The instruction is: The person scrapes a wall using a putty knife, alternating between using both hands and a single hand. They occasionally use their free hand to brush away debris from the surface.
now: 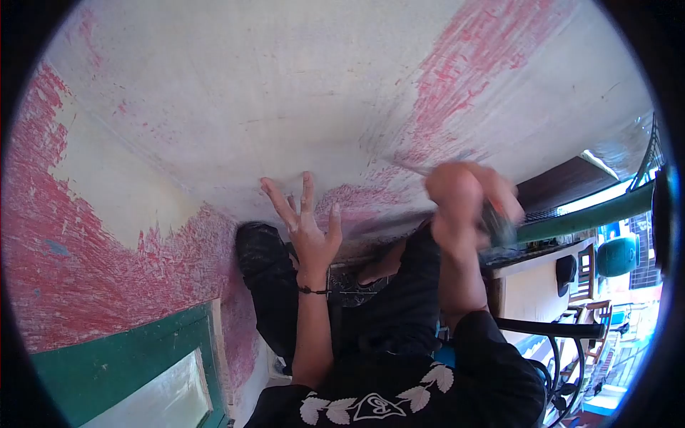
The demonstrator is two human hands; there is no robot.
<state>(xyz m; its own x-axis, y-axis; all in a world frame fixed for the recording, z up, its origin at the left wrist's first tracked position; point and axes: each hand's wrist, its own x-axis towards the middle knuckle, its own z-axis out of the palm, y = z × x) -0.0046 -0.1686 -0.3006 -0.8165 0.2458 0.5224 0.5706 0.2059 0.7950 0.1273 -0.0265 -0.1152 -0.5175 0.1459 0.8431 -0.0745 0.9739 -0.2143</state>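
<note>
My left hand (307, 221) presses flat against a whitish wall (271, 93) streaked with scraped red paint, fingers spread wide; a dark cord sits on its wrist. My right hand (467, 203) is blurred with motion and is closed around the handle of a scraper tool (499, 225), whose thin blade (421, 169) reaches left onto the wall's red patch. Both arms come up from a black printed shirt at the bottom of the view.
A green window frame (121, 360) sits at the lower left. A green rail (585, 214) and a dark metal chair (564, 357) lie to the right, with wooden chairs and a green jar beyond. My dark-trousered legs are below the hands.
</note>
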